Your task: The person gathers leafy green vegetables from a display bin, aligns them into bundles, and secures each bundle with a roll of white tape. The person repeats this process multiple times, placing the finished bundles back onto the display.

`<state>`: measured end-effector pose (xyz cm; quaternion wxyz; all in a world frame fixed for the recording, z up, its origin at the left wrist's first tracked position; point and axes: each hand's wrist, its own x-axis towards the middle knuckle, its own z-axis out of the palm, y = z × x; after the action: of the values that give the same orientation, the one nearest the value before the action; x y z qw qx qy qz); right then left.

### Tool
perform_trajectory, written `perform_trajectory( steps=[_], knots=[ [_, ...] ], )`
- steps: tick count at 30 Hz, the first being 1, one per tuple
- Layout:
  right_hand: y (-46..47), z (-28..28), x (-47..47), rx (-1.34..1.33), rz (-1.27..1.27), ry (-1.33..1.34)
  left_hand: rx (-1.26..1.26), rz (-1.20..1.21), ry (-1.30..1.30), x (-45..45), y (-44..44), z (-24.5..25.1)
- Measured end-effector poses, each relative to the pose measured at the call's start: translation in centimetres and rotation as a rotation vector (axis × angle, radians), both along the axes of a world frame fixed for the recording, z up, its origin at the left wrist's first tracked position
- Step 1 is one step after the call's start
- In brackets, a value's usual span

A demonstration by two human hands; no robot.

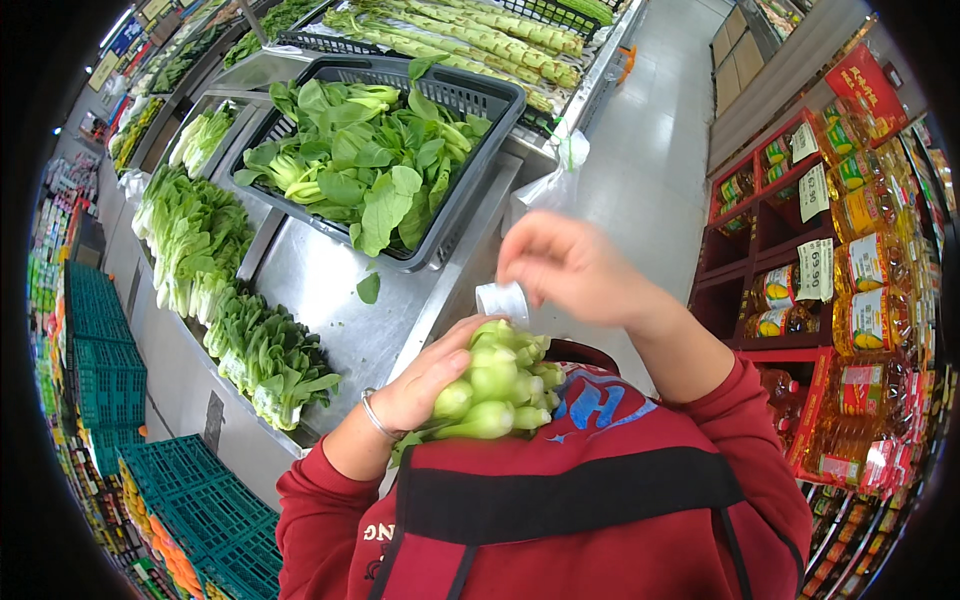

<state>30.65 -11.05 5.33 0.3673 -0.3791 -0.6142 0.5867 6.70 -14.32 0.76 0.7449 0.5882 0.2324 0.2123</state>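
My left hand (431, 379), with a silver bangle at its wrist, holds a bunch of bok choy (499, 382) against my red top, its pale stem ends facing up and right. Just above the bunch is a roll of whitish tape (502, 301); what supports it is hidden. My right hand (555, 266) is blurred and bent at the fingers, beside and above the roll; whether it pinches anything does not show. Ahead, a dark plastic basket (431, 259) full of loose leafy bok choy (360, 150) sits on the metal counter (322, 270).
Bundled greens (266, 356) and lettuce-like heads (191, 232) line the counter's left edge. Stem lettuce (495, 37) lies beyond the basket. A white plastic bag (555, 176) hangs at the counter corner. Green crates (199, 502) stand lower left, shelves of bottled oil (866, 262) at right.
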Motion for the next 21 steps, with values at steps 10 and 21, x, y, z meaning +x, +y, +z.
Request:
perform_trajectory(
  steps=[10, 21],
  knots=[
    [0.9, -7.6, 0.2, 0.205, 0.156, -0.143, 0.079, -0.029, 0.06, 0.1, 0.3, 0.2],
    [2.5, -6.6, 0.8, 0.49, 0.213, -0.483, 0.291, 0.022, 0.084, 0.0, 0.5, -0.5]
  ],
)
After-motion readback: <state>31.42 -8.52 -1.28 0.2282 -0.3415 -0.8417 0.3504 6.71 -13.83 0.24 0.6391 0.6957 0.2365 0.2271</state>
